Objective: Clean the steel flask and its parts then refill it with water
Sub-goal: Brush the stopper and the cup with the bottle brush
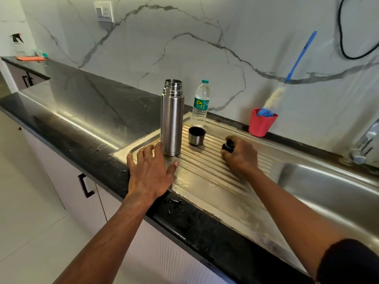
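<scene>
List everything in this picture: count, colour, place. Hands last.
steel flask: 1, silver, upright and uncapped on the drainboard
cup lid: 1, silver, black inside, mouth up, right of the flask
stopper: 1, black, on the drainboard under the right hand
water bottle: 1, clear, green label, teal cap, behind the cup lid
red cup: 1, red, by the wall
bottle brush: 1, blue handle, standing in the red cup
drainboard: 1, steel, wet
sink basin: 1, steel, far right
tap: 1, chrome, right edge
countertop: 1, black, left side
wall socket: 1, white, upper left
cable: 1, black, upper right wall
spray bottle: 1, black trigger, far left
left hand: 1, open, beside the flask's base
right hand: 1, fingers curled round the stopper
</scene>
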